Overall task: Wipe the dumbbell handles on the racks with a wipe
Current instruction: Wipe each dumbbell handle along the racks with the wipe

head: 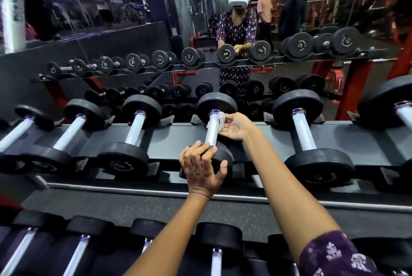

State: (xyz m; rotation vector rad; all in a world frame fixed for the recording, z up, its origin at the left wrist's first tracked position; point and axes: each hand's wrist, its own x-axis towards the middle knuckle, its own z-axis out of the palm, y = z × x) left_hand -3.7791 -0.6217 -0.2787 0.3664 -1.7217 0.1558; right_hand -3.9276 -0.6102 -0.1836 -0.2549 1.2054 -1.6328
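Note:
A black dumbbell with a knurled silver handle (211,132) lies on the upper rack shelf (174,139) in the middle of the view. My right hand (236,127) pinches a white wipe (219,119) against the far end of that handle, close to the far weight head (217,105). My left hand (204,169) rests on the near weight head (224,158), fingers spread over its top and thumb on its right side. More dumbbells with silver handles sit to the left (136,127) and right (303,130).
A lower shelf of dumbbells (217,244) runs along the bottom of the view, under my forearms. A mirror (245,30) behind the rack reflects the rack, me and several people in the gym. Red frame uprights (354,88) stand at the right.

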